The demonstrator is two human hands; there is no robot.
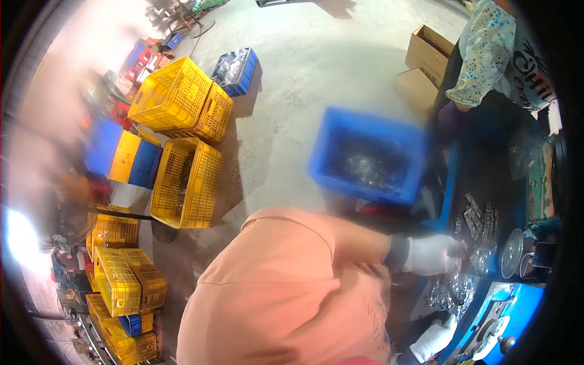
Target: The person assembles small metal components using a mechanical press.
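Parts, small and silvery, lie in a loose pile on the table, between the two gloved hands. Longer strips of similar shine lie just beyond the left hand, near a round clear dish. Left hand: fingers bent down at the pile's far edge; blur there, cannot tell whether a part is gripped. Right hand: at the near side of the pile, beside the blue machine; finger opening not resolved, cannot tell if anything is held.

Handling (judged, not measured): single parts probably light and stiff, a heap of them heavier. Gloss suggests a slick surface, so white glove fabric may slide or snag on edges. Fragility uncertain; material not resolved. Best hold: one strip across its long sides near mid-length, fingertips opposed; for the pile, lift from its outer edge, where parts overlap less.
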